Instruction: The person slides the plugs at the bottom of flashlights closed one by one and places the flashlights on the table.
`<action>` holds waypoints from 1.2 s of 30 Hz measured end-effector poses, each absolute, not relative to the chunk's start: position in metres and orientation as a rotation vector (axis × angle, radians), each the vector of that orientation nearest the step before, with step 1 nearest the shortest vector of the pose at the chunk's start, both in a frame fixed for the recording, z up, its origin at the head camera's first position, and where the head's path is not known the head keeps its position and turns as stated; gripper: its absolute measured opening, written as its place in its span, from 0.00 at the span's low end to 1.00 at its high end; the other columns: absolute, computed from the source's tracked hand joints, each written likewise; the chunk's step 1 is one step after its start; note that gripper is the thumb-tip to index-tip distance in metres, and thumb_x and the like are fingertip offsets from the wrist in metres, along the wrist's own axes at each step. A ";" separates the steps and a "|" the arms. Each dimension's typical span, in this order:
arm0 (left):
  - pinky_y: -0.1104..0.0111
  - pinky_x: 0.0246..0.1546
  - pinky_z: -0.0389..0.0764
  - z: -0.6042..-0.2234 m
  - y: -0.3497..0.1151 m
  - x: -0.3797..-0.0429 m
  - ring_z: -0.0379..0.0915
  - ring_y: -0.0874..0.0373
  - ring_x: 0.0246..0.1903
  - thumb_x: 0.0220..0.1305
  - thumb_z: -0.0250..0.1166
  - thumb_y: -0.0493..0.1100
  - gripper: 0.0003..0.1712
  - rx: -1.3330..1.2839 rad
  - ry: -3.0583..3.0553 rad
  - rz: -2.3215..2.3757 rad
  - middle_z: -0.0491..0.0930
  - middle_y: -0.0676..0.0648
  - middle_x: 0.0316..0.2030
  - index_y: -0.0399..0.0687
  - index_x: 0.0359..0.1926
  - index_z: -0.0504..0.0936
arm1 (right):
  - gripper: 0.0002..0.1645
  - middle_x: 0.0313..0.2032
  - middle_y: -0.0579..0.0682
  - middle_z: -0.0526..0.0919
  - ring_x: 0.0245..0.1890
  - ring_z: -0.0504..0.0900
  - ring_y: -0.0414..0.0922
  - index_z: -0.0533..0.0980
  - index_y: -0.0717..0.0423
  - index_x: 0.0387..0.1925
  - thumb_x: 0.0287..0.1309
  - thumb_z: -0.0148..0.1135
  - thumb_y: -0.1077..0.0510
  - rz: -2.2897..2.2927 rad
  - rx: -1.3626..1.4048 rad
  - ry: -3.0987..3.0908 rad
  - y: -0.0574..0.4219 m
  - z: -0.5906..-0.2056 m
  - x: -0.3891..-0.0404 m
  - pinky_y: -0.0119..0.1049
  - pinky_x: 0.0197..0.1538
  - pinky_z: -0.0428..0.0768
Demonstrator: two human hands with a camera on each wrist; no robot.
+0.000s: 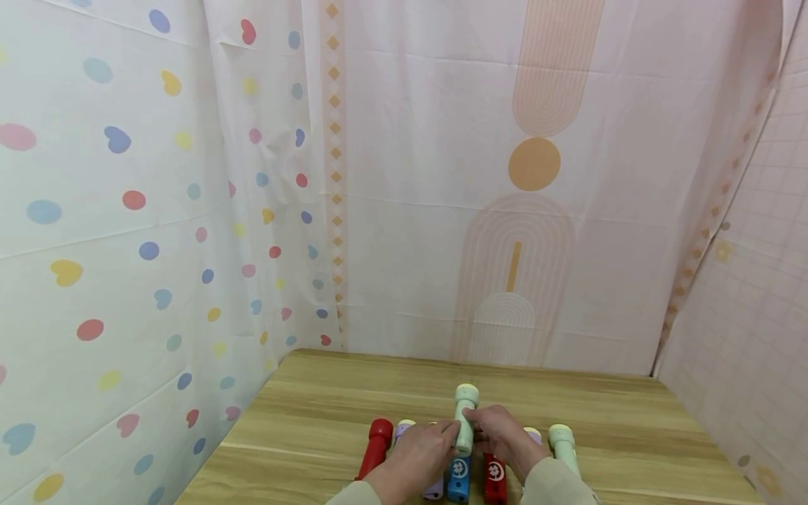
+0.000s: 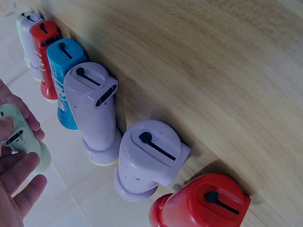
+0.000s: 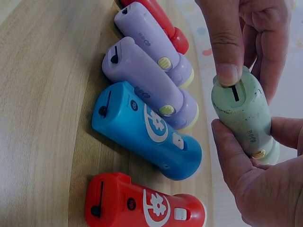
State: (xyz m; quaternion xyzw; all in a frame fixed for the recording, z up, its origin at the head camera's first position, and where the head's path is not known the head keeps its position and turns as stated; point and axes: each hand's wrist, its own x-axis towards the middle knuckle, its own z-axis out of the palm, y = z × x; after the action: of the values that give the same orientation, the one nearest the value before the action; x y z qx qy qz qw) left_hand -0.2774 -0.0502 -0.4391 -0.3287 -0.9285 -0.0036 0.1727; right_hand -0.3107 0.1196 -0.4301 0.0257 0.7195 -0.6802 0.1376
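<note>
A pale green toy flashlight (image 1: 465, 421) is off the table, tilted, between both hands. My right hand (image 1: 505, 436) grips its barrel, with fingers and thumb on opposite sides in the right wrist view. The left hand (image 1: 424, 449) is at its tail end, where the left thumb (image 3: 227, 71) presses beside a dark slot and the other fingers curl behind. Under the hands lie a blue flashlight (image 3: 147, 130) and a red flashlight (image 3: 142, 201). Next to the blue one are two lavender flashlights, one nearer (image 2: 92, 104) and one farther left (image 2: 149, 156).
At the row's left end lies another red flashlight (image 1: 377, 445). On its right end are a further lavender flashlight (image 1: 533, 435), partly hidden by the right hand, and a second pale green flashlight (image 1: 563, 445). The wooden table (image 1: 353, 375) meets patterned curtains (image 1: 410, 280) behind.
</note>
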 end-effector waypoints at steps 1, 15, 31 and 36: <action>0.69 0.41 0.80 -0.439 -0.050 -0.278 0.80 0.63 0.40 0.65 0.68 0.52 0.25 -0.932 -2.630 -0.011 0.82 0.52 0.50 0.48 0.59 0.78 | 0.16 0.26 0.52 0.83 0.28 0.81 0.43 0.74 0.75 0.41 0.69 0.53 0.60 -1.968 0.079 2.083 0.119 -0.430 -0.311 0.42 0.38 0.83; 0.72 0.30 0.78 -0.441 -0.050 -0.281 0.76 0.66 0.29 0.65 0.67 0.55 0.20 -0.927 -2.548 -0.018 0.81 0.55 0.37 0.47 0.50 0.79 | 0.18 0.25 0.51 0.83 0.27 0.81 0.42 0.73 0.77 0.44 0.71 0.53 0.60 -2.022 0.135 2.042 0.114 -0.425 -0.308 0.37 0.36 0.83; 0.72 0.32 0.77 -0.439 -0.051 -0.281 0.75 0.67 0.30 0.64 0.68 0.56 0.19 -0.990 -2.570 0.009 0.80 0.55 0.36 0.49 0.47 0.78 | 0.16 0.27 0.52 0.80 0.27 0.79 0.42 0.74 0.73 0.42 0.70 0.55 0.59 -1.977 0.194 2.066 0.116 -0.427 -0.310 0.35 0.34 0.81; 0.72 0.33 0.78 -0.439 -0.050 -0.281 0.75 0.68 0.31 0.63 0.68 0.56 0.19 -0.992 -2.566 0.016 0.79 0.56 0.36 0.50 0.47 0.78 | 0.17 0.30 0.54 0.81 0.29 0.81 0.44 0.72 0.75 0.44 0.70 0.53 0.60 -1.988 0.174 2.064 0.118 -0.427 -0.311 0.41 0.38 0.83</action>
State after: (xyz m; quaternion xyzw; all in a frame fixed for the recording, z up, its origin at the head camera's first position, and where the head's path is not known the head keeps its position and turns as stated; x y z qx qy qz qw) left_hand -0.2809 -0.0504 -0.4388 -0.3538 -0.9150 0.0056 0.1940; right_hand -0.3114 0.1179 -0.4273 0.0601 0.7122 -0.6863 0.1349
